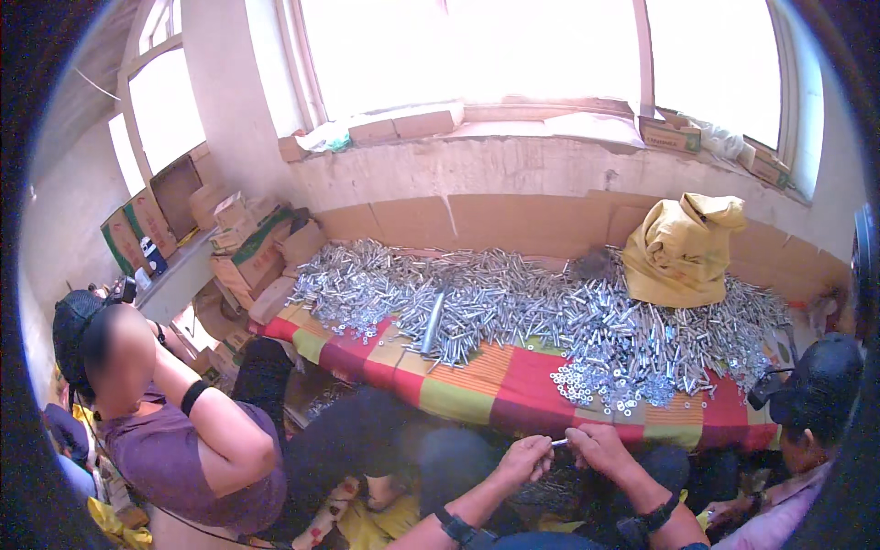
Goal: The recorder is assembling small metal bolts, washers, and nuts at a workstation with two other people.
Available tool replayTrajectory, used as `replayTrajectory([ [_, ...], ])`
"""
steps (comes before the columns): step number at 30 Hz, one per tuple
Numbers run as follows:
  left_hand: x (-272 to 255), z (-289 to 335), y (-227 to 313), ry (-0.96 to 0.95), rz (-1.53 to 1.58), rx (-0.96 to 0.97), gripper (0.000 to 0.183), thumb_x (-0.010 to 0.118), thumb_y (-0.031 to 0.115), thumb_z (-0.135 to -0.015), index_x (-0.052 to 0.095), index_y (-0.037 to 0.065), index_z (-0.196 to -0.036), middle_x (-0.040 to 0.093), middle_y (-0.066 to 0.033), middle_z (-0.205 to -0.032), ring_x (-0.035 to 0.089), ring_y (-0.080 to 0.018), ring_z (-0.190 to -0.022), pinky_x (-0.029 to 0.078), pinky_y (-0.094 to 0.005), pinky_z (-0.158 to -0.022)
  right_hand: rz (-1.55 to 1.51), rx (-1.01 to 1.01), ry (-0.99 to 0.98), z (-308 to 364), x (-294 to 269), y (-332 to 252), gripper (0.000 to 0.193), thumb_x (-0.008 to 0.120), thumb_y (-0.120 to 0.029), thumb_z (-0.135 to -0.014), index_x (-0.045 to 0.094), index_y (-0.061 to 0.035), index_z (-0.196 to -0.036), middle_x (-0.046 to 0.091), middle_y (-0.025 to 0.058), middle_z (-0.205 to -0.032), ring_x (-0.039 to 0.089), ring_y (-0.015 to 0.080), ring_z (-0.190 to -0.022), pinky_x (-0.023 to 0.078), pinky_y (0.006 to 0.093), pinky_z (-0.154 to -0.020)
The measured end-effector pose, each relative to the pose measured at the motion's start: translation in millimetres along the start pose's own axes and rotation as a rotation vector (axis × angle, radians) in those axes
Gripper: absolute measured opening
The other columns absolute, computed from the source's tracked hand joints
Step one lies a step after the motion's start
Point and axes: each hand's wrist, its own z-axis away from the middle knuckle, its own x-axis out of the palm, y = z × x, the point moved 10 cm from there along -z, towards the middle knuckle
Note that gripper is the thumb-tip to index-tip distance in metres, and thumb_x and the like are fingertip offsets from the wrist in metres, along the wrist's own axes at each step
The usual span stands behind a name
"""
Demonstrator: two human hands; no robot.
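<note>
Dark capital print runs in 1 line across the box (669, 137) near the sill's (500, 129) right end. Beyond the worktop's (536, 390) far left corner, reddish print on a carton (249, 264) is too blurred to read.

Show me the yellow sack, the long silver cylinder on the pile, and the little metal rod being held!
Yellow sack (676, 264): head view, middle of its front.
Long silver cylinder (434, 323): head view, middle of its side.
Little metal rod (559, 443): head view, its uncovered middle.
</note>
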Motion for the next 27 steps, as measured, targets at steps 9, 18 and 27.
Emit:
replayTrajectory([
  [9,-1.6,4.9,1.5,0.025,-0.002,-0.029,0.032,0.052,0.035,-0.104,0.06,0.008,-0.086,0.058,-0.0009,-0.065,0.046,-0.008,-0.043,0.036,-0.0238,-0.039,0.446,-0.225,-0.214,20.0,27.6,-12.4,0.038,0.078,-0.022,-0.077,0.069,0.0013,-0.105,0.072,0.0182,-0.092,0.071,0.0241,-0.087,0.055,0.0377,-0.076],
  [18,0.2,1.0,10.5,0.001,0.012,0.02,0.038,0.052,0.039,-0.104,0.06,0.008,-0.082,0.06,-0.0033,-0.065,0.048,-0.0109,-0.045,0.036,-0.0258,-0.04,0.053,-0.371,0.155,24.4,-5.2,-42.7,0.021,0.073,-0.006,-0.081,0.066,0.0029,-0.099,0.068,0.009,-0.083,0.067,0.0136,-0.073,0.054,0.0313,-0.065],
  [27,4.7,5.4,14.0,0.011,-0.027,0.018,0.028,0.057,0.027,-0.101,0.061,0.005,-0.084,0.062,-0.003,-0.069,0.05,-0.008,-0.048,0.037,-0.024,-0.044,-0.136,-0.162,0.112,27.9,-4.9,-10.1,0.023,0.072,-0.021,-0.086,0.07,0.0013,-0.092,0.068,0.0105,-0.076,0.067,0.0169,-0.064,0.054,0.0337,-0.06],
])
